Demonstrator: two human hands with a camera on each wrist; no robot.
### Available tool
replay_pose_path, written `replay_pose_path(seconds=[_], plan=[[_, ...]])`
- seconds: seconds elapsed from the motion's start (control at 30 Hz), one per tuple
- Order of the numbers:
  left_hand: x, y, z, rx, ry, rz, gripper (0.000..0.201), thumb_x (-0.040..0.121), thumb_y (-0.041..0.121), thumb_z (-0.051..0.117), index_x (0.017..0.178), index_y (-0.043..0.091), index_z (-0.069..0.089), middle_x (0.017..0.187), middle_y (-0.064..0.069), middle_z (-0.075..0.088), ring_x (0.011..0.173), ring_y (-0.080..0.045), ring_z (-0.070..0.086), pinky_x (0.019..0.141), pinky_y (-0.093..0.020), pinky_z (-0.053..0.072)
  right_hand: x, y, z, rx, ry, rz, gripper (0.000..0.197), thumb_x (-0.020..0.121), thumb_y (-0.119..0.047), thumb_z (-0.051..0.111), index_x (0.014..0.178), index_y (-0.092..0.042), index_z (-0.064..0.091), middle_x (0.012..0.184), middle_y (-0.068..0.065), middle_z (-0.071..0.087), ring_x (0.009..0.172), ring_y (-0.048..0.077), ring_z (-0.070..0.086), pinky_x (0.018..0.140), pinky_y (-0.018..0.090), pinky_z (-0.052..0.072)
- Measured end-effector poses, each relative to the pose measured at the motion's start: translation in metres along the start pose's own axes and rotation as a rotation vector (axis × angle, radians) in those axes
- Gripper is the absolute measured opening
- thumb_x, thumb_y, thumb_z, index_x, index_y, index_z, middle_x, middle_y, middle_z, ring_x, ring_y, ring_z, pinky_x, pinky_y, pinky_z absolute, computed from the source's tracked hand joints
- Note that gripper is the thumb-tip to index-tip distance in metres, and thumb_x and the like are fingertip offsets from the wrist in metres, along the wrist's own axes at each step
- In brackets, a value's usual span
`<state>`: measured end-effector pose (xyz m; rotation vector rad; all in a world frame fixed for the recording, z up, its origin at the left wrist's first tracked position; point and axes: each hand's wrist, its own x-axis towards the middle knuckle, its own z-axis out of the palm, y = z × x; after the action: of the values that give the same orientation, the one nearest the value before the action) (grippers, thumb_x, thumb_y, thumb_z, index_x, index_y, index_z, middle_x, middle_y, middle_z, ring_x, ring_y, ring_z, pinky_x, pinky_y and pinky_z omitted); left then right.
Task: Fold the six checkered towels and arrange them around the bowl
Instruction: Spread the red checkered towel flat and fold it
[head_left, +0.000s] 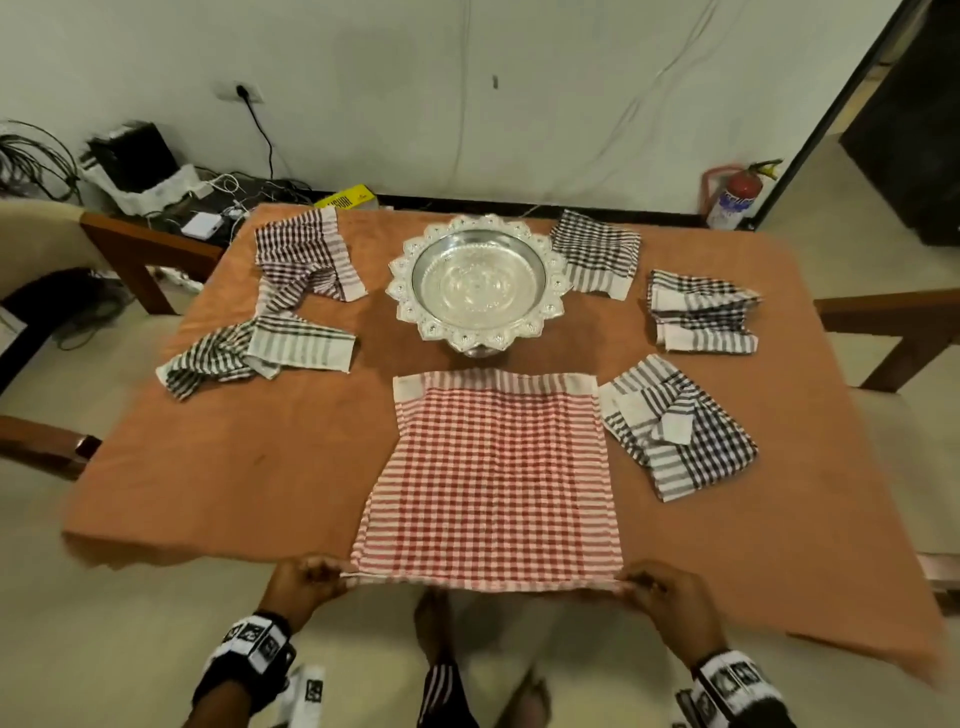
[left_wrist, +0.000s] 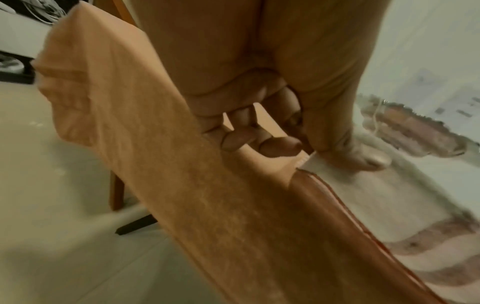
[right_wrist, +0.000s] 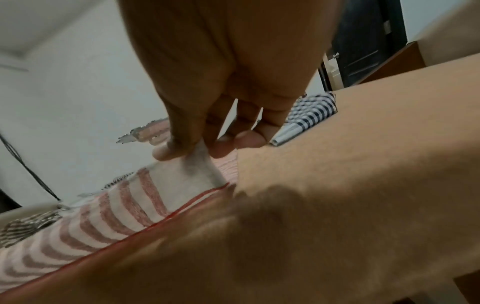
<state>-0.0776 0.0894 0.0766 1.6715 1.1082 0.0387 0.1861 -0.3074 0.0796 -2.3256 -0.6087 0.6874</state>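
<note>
A red checkered towel (head_left: 493, 467) lies spread flat on the table, in front of the silver bowl (head_left: 478, 280). My left hand (head_left: 306, 582) pinches its near left corner (left_wrist: 322, 166) at the table edge. My right hand (head_left: 660, 587) pinches the near right corner (right_wrist: 197, 162). Three folded dark checkered towels lie right of the bowl: one at the back (head_left: 597, 252), one further right (head_left: 701, 312), one nearer (head_left: 675, 426). Two crumpled dark checkered towels sit left of the bowl, one at the back (head_left: 306, 254) and one nearer (head_left: 254, 353).
The table carries an orange cloth (head_left: 249, 467) that hangs over its near edge. Wooden chairs stand at the left (head_left: 130, 249) and right (head_left: 893, 322). Cables and boxes (head_left: 156, 187) lie on the floor behind, and a fire extinguisher (head_left: 737, 192) stands by the wall.
</note>
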Motion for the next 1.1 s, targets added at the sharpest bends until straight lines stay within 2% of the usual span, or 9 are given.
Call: replay_pose_path(seconds=[0.1, 0.23, 0.3, 0.37, 0.5, 0.67, 0.77, 0.93, 1.1], plan=[[-0.007, -0.002, -0.002, 0.021, -0.099, -0.021, 0.010, 0.068, -0.025, 0.071, 0.073, -0.017, 0.068, 0.060, 0.006, 0.069, 0.054, 0.005, 0.061, 0.056, -0.008, 0.047, 0.022, 0.006, 0.011, 0.067, 0.031, -0.042, 0.067, 0.073, -0.005, 0.083, 0.084, -0.068, 0.062, 0.085, -0.029, 0.070, 0.081, -0.002, 0.068, 0.078, 0.029, 0.056], [-0.019, -0.001, -0.007, -0.004, -0.094, -0.077, 0.024, 0.069, -0.026, 0.069, 0.076, -0.003, 0.071, 0.054, 0.007, 0.067, 0.052, 0.005, 0.059, 0.055, -0.008, 0.047, 0.012, 0.017, 0.002, 0.081, -0.001, -0.010, 0.044, 0.070, -0.017, 0.087, 0.088, -0.052, 0.070, 0.084, -0.015, 0.073, 0.077, 0.003, 0.069, 0.075, 0.035, 0.057], [-0.023, 0.004, -0.005, 0.013, -0.096, -0.086, 0.026, 0.070, -0.025, 0.069, 0.081, -0.001, 0.071, 0.053, 0.005, 0.065, 0.052, 0.002, 0.059, 0.055, -0.009, 0.047, 0.007, 0.016, -0.002, 0.134, -0.031, 0.007, 0.024, 0.066, -0.045, 0.086, 0.086, -0.047, 0.072, 0.083, -0.015, 0.074, 0.077, 0.005, 0.070, 0.075, 0.035, 0.057], [-0.023, 0.007, -0.003, 0.008, -0.103, -0.102, 0.027, 0.071, -0.025, 0.068, 0.085, -0.002, 0.071, 0.059, 0.002, 0.068, 0.056, -0.003, 0.063, 0.056, -0.010, 0.049, 0.008, 0.016, -0.001, 0.169, -0.024, 0.002, 0.039, 0.061, -0.072, 0.075, 0.087, -0.044, 0.073, 0.084, -0.017, 0.074, 0.078, 0.006, 0.070, 0.074, 0.028, 0.056], [-0.005, 0.013, 0.003, 0.055, -0.053, -0.040, 0.020, 0.076, -0.004, 0.077, 0.090, 0.010, 0.071, 0.079, 0.004, 0.075, 0.073, -0.008, 0.070, 0.066, -0.013, 0.053, 0.038, 0.002, -0.011, 0.064, 0.004, 0.017, 0.015, 0.077, -0.035, 0.081, 0.091, -0.030, 0.076, 0.095, -0.011, 0.073, 0.084, 0.008, 0.068, 0.079, 0.035, 0.057], [0.041, 0.044, 0.040, 0.071, 0.034, 0.023, 0.011, 0.085, 0.009, 0.073, 0.096, 0.010, 0.070, 0.089, -0.005, 0.072, 0.083, -0.019, 0.067, 0.075, -0.029, 0.054, 0.125, -0.021, -0.022, -0.099, 0.041, -0.006, 0.025, 0.092, -0.029, 0.067, 0.110, -0.011, 0.071, 0.106, 0.006, 0.070, 0.093, 0.024, 0.066, 0.083, 0.036, 0.052], [0.070, 0.070, 0.081, -0.005, -0.077, 0.013, 0.011, 0.088, 0.007, 0.069, 0.099, 0.004, 0.069, 0.088, -0.009, 0.072, 0.082, -0.026, 0.069, 0.066, -0.026, 0.056, 0.168, -0.041, -0.016, 0.130, -0.023, 0.082, 0.019, 0.093, -0.023, 0.066, 0.109, -0.013, 0.069, 0.094, 0.001, 0.069, 0.087, 0.020, 0.066, 0.079, 0.033, 0.053], [0.095, 0.091, 0.124, 0.037, -0.175, 0.003, 0.016, 0.092, 0.009, 0.064, 0.085, 0.023, 0.068, 0.077, -0.004, 0.074, 0.078, -0.025, 0.070, 0.071, -0.038, 0.056, 0.217, -0.035, -0.023, 0.863, -0.005, 0.397, 0.015, 0.098, 0.001, 0.050, 0.111, -0.003, 0.057, 0.076, 0.011, 0.066, 0.053, 0.016, 0.063, 0.048, 0.025, 0.055], [0.102, 0.088, 0.115, 0.056, -0.148, 0.020, 0.016, 0.091, 0.005, 0.063, 0.086, 0.018, 0.071, 0.074, 0.006, 0.074, 0.079, -0.018, 0.069, 0.070, -0.033, 0.055, 0.239, 0.001, -0.069, 0.779, 0.252, 0.361, 0.034, 0.096, 0.009, 0.048, 0.122, -0.011, 0.054, 0.086, 0.004, 0.055, 0.059, 0.011, 0.056, 0.049, 0.020, 0.050]])
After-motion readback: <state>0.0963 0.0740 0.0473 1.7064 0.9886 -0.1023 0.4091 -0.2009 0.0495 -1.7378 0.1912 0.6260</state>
